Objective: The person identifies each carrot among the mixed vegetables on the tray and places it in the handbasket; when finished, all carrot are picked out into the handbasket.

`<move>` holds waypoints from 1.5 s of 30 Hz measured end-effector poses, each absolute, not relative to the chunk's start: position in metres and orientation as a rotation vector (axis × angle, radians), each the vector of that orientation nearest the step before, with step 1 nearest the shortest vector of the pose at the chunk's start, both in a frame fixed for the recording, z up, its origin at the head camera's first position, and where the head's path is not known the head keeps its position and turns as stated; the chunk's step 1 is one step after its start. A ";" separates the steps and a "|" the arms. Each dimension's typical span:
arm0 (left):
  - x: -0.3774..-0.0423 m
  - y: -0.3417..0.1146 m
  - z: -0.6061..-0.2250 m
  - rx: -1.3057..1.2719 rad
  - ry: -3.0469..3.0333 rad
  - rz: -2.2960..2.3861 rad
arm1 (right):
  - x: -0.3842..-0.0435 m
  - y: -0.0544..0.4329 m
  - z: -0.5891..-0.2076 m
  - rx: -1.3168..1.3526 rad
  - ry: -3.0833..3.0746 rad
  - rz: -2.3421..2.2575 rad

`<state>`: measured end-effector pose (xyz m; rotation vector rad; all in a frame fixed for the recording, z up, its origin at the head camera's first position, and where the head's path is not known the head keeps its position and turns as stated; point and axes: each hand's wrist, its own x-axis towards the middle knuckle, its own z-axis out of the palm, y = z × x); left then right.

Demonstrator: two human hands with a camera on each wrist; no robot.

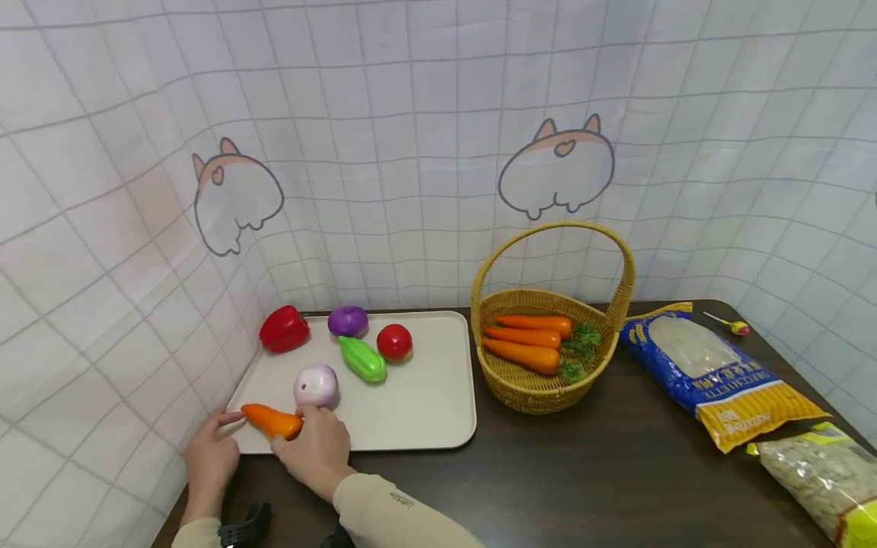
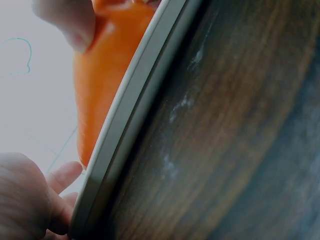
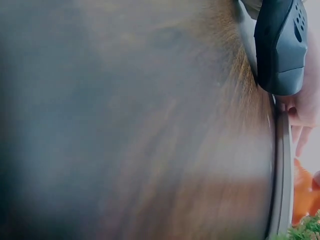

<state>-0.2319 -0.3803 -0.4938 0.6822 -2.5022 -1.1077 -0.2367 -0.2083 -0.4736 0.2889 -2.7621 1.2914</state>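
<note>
An orange carrot lies in the front left corner of a cream tray, its narrow tip pointing left. My right hand pinches its thick end, thumb in front and fingers behind. Green leaves show beside that end in the right wrist view. My left hand is at the tray's left front corner, one finger stretched to the carrot's tip. In the left wrist view, the left hand's fingers sit by the rim. Just behind the right hand is a pale purple onion.
The tray also bears a red pepper, a purple vegetable, a red tomato and a green vegetable. Right of it stands a wicker basket with three carrots. Two food bags and a small flower lie farther right.
</note>
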 end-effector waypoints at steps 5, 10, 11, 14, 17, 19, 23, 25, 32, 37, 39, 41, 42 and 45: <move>-0.232 -0.381 -0.492 0.734 -2.503 -1.120 | -0.235 -0.200 -0.472 0.298 -2.717 1.362; -0.234 -0.381 -0.493 0.749 -2.500 -1.130 | -0.231 -0.187 -0.471 0.324 -2.638 1.496; -0.234 -0.381 -0.493 0.747 -2.500 -1.133 | -0.230 -0.185 -0.470 0.333 -2.621 1.530; -0.234 -0.380 -0.491 0.739 -2.500 -1.133 | -0.228 -0.176 -0.467 0.363 -2.571 1.621; -0.234 -0.380 -0.489 0.742 -2.498 -1.149 | -0.226 -0.167 -0.461 0.407 -2.536 1.696; -0.234 -0.379 -0.488 0.749 -2.492 -1.163 | -0.225 -0.160 -0.457 0.444 -2.518 1.731; -0.234 -0.378 -0.487 0.765 -2.487 -1.186 | -0.222 -0.146 -0.451 0.519 -2.477 1.784; -0.233 -0.378 -0.487 0.762 -2.493 -1.179 | -0.221 -0.137 -0.449 0.550 -2.459 1.791; -0.233 -0.378 -0.490 0.748 -2.485 -1.161 | -0.222 -0.101 -0.444 0.660 -2.396 1.747; -0.232 -0.378 -0.491 0.727 -2.476 -1.160 | -0.225 -0.074 -0.440 0.679 -2.335 1.780; -0.232 -0.378 -0.491 0.721 -2.478 -1.158 | -0.226 -0.064 -0.439 0.673 -2.309 1.809; -0.232 -0.379 -0.491 0.717 -2.491 -1.153 | -0.228 -0.054 -0.438 0.651 -2.293 1.841; -0.231 -0.379 -0.490 0.711 -2.501 -1.150 | -0.229 -0.049 -0.438 0.639 -2.286 1.856; -0.230 -0.379 -0.488 0.698 -2.528 -1.146 | -0.231 -0.034 -0.436 0.593 -2.283 1.873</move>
